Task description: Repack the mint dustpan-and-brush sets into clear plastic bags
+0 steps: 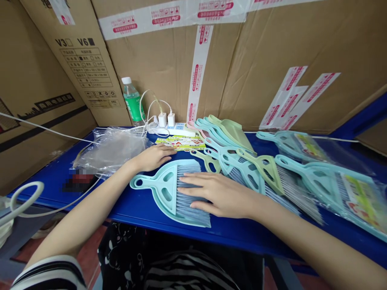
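A mint-green hand brush with grey bristles lies flat on the blue table, its handle pointing left. My right hand rests flat on the bristles, fingers spread and not curled around anything. My left hand lies just above the brush's top edge, touching or nearly touching it, beside a printed yellow-green leaflet. More brushes and dustpans in mint and pale green lie to the right, some in clear bags.
Behind the table stand taped cardboard cartons. A power strip with white chargers and a green-labelled water bottle stand at the back. Crumpled clear plastic lies at the left, and a white cable hangs over the table's left edge.
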{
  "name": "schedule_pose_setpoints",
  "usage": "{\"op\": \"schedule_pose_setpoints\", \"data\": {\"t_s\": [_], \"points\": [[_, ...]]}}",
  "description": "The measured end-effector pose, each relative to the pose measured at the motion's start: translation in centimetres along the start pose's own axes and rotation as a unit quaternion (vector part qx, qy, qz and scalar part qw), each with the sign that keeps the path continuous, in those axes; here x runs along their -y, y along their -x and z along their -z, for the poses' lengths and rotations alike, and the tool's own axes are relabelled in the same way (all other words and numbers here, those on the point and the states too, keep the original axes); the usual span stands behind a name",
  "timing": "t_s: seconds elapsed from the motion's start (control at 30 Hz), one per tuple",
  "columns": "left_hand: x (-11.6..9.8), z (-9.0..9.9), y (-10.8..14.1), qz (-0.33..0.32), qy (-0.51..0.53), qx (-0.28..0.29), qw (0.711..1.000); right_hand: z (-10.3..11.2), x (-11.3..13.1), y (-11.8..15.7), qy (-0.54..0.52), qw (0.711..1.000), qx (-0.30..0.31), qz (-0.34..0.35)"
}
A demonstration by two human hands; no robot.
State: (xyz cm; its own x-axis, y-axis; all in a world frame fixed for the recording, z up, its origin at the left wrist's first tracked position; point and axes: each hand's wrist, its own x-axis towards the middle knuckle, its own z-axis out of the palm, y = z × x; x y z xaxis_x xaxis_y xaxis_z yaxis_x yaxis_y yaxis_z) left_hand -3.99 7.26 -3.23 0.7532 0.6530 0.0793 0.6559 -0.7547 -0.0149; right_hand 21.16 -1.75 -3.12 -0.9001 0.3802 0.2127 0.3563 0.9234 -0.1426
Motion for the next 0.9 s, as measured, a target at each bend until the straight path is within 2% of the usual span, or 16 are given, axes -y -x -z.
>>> {"op": "schedule_pose_setpoints", "data": {"t_s": [0.3,0.57,0.77,0.9], "points": [[-0.1,-0.2,0.1,0.017,-0.021,-0.022,0.999,-0.2,-0.1,-0.1,0.018,0.999,-0.026,0.005],[-0.5,0.3,0.0,0.012,-0.02,-0.01,1.0,-0.7,-0.1,-0.4,0.033,0.998,-0.044,0.016],[-0.4,0.1,0.0,0.015,-0.034,-0.015,0.999,-1.6,0.3,-0.9,0.054,0.991,-0.119,0.012],[-0.4,0.1,0.1,0.01,-0.042,-0.017,0.999,-2.3,0.6,-1.8,0.077,0.982,-0.172,-0.015]]}}
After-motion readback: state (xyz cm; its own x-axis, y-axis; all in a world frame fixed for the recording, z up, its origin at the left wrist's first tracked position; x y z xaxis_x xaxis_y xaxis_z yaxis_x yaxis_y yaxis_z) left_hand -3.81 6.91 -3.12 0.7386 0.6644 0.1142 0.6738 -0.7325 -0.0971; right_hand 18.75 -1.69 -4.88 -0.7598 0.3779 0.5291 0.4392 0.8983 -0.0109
